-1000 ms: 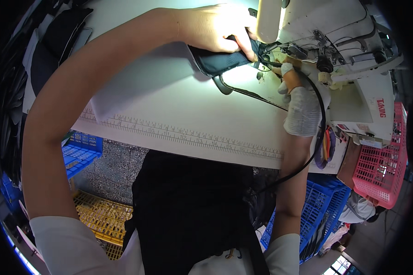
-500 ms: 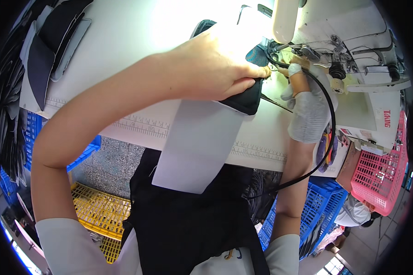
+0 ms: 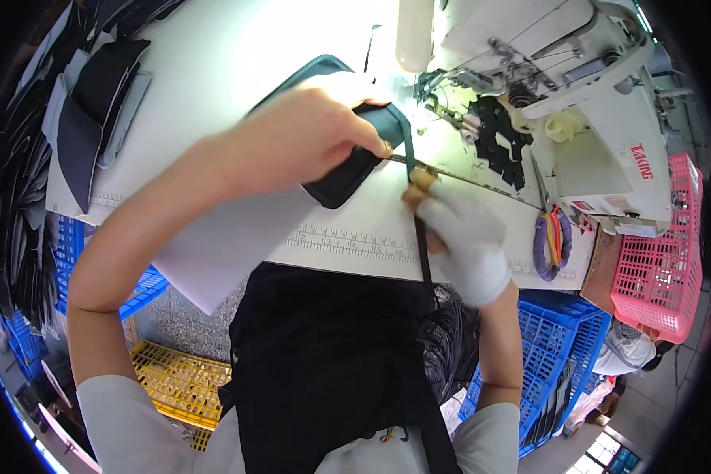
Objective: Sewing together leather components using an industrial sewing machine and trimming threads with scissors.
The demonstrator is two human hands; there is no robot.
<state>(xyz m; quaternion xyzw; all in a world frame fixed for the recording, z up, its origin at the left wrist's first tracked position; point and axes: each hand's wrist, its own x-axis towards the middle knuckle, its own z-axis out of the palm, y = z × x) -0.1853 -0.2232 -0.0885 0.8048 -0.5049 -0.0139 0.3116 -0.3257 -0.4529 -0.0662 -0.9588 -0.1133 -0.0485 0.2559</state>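
Observation:
My left hand (image 3: 316,134) grips a dark fabric panel (image 3: 344,178) with rounded corners, thumb and fingers closed on its edge. From that panel a pale grey sheet (image 3: 229,237) hangs over the table's front edge. A black binding strip (image 3: 408,142) runs along the panel's right edge and down toward my lap. My right hand (image 3: 462,237), in a white glove with tan coverings on the fingertips, pinches this strip just right of the panel; it is slightly blurred. The white sewing machine (image 3: 600,150) stands to the right, its needle area beyond the panel.
Scissors with purple and orange handles (image 3: 554,241) lie right of my glove. Black scraps (image 3: 498,142) sit by the machine. Dark cut pieces (image 3: 103,95) are stacked at the left. Blue (image 3: 521,347), yellow (image 3: 178,383) and pink (image 3: 660,253) baskets stand around the table.
The panel has moved left, away from the needle area, with my left hand. My right hand has come left and nearer, drawing the black strip, which earlier looped wide around its right side.

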